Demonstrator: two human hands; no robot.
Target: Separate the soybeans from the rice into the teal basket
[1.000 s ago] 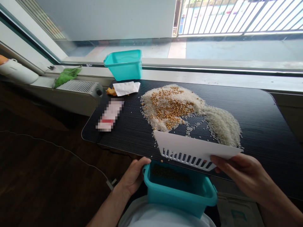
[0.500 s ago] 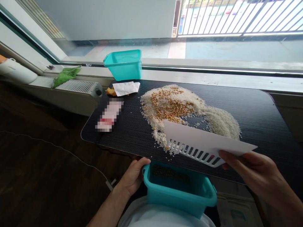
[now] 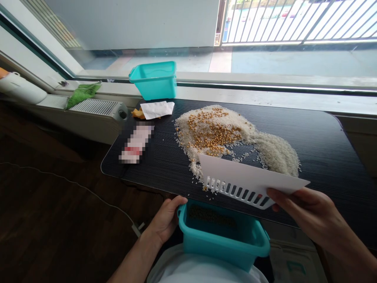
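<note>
Hands first: the right hand (image 3: 306, 214) pinches the right end of a white slotted tray (image 3: 247, 182), fingers closed over its near face. The left hand (image 3: 166, 220) is curled round the left rim corner of a teal tub (image 3: 224, 239).

The tray stands on its long edge near the front of the desk (image 3: 324, 145), at the 6 o'clock side of a pile of rice and yellow beans (image 3: 218, 131). Its long axis runs nearly across the view, from about 9 o'clock to between 3 and 4 o'clock, with the held end slightly nearer the person. The free end points to 9 o'clock. The slotted band faces 6 o'clock and sits low, with the plain band above it. A few loose grains lie under its left end.

Judging from this, the work is raking grains toward the tub. It would go best with the lower edge pressed flat on the desk and the pull kept straight toward 6 o'clock. The tub's mouth should stay tucked under the desk edge, right below the tray. The tub sits on the lap, with small dark grains on its floor.

Farther out, at 11 o'clock, lie a blurred packet (image 3: 137, 143) and a folded white paper (image 3: 156, 109). A second teal tub (image 3: 154, 80) stands on the sill. A green cloth (image 3: 82, 93) rests on the radiator (image 3: 94, 107) at 10 o'clock.
</note>
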